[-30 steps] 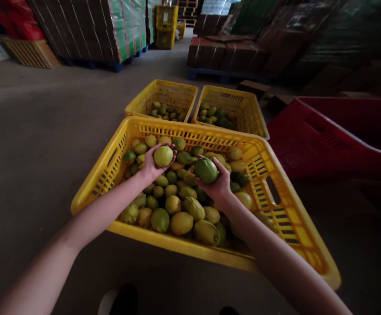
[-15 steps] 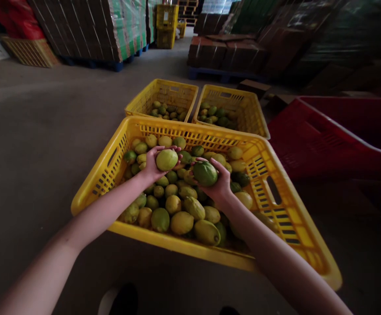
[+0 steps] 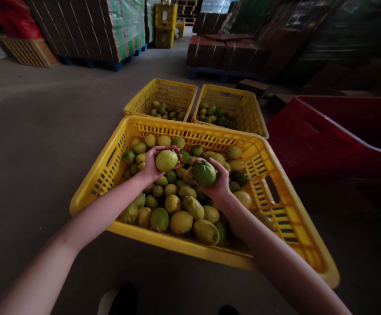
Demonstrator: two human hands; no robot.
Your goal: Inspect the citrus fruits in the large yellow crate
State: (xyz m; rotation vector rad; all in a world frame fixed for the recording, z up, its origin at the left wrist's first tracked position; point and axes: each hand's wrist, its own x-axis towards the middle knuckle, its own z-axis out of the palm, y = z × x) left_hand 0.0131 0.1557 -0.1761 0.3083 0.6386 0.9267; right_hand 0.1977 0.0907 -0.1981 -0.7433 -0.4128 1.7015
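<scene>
A pale yellow-green lemon (image 3: 166,160) rests in my left hand (image 3: 151,164), whose fingers curl round it from behind. My right hand (image 3: 220,181) cups a darker green lemon (image 3: 204,173), fingers partly hidden behind the fruit. Both hands are above the large yellow plastic crate (image 3: 184,248), a little apart from each other. Inside it lie many loose lemons (image 3: 181,222), some yellow and some green. My forearms cover part of the crate's near side.
Two more yellow crates (image 3: 134,103) with lemons stand against the far side of the large one. To the right is a big red bin (image 3: 295,135). Wrapped stacks (image 3: 128,30) on blue pallets and piled cartons (image 3: 225,52) stand farther back. My shoe (image 3: 125,299) shows below.
Both hands keep their hold on the two lemons, in almost the same place over the crate. The whole view has shifted very slightly.
</scene>
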